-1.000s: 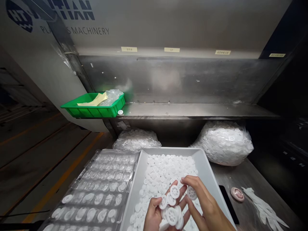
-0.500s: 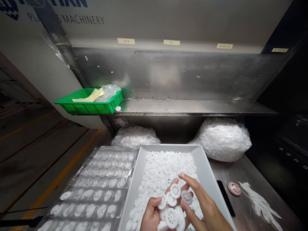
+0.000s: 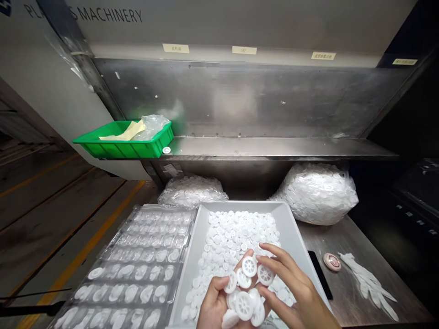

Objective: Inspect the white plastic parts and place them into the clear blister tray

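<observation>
Over the grey bin (image 3: 299, 246), my left hand (image 3: 213, 301) is cupped around a handful of white spoked plastic discs (image 3: 244, 305), its thumb resting against one of them. My right hand (image 3: 300, 294) comes in from the right and pinches a single spoked disc (image 3: 265, 274) between thumb and fingertips, close beside the handful. Many loose white discs (image 3: 233, 233) cover the bin's floor beneath. Left of the bin lies a clear plastic blister tray (image 3: 179, 278) with rows of pockets; white pieces show in its nearer rows.
A bag of white pieces (image 3: 192, 192) and a larger one (image 3: 317, 196) stand behind the bin. At right lie a dark flat object (image 3: 320, 276), a pink round item (image 3: 332, 262) and white gloves (image 3: 368, 283). A green crate (image 3: 130, 148) and one disc (image 3: 166, 150) sit on the metal shelf.
The right-hand fingers have shifted slightly around the pinched disc, which now shows more of its face. The view has tilted down a little. The left hand still holds its handful.
</observation>
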Available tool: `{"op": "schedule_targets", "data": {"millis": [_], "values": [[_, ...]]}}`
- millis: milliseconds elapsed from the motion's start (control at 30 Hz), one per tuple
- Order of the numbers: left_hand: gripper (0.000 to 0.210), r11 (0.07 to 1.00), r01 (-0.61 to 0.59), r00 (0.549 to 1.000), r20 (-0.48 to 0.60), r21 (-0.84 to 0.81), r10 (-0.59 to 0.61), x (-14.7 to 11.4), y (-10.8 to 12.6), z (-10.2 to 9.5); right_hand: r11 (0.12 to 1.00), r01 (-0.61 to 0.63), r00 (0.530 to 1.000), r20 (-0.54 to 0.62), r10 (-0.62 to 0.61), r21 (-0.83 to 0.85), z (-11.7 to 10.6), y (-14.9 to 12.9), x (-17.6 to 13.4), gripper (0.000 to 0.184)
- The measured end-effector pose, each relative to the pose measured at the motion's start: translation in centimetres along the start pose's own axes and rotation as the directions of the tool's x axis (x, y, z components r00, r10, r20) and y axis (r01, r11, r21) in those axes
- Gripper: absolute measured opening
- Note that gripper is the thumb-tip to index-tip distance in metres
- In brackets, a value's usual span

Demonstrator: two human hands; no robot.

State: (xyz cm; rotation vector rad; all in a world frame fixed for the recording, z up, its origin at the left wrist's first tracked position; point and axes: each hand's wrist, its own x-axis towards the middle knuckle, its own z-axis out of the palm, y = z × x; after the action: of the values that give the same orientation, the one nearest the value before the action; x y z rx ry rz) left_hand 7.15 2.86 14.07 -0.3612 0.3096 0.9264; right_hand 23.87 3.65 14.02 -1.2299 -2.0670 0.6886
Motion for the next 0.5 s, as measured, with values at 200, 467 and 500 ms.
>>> {"op": "schedule_targets", "data": {"millis": [200, 467, 500], "values": [[0.046, 1.0, -0.017, 1.0, 0.025, -0.014, 0.018, -0.1, -0.2, 0.2, 0.998, -0.03, 0.999, -0.033, 0.032, 0.063, 0.5, -0.1, 0.0, 0.038], [0.044, 0.992, 0.003, 0.994, 0.11, 0.125, -0.017, 0.1, -0.4, 0.4, 0.999, 0.027, 0.999, 0.035, -0.026, -0.041, -0.9, -0.6, 0.5, 0.039], [0.046, 0.989, 0.001, 0.992, 0.122, 0.148, -0.019, 0.2, -0.4, 0.4, 0.995, 0.059, 0.997, 0.045, -0.056, -0.074, -1.2, -0.9, 0.7, 0.04]]}}
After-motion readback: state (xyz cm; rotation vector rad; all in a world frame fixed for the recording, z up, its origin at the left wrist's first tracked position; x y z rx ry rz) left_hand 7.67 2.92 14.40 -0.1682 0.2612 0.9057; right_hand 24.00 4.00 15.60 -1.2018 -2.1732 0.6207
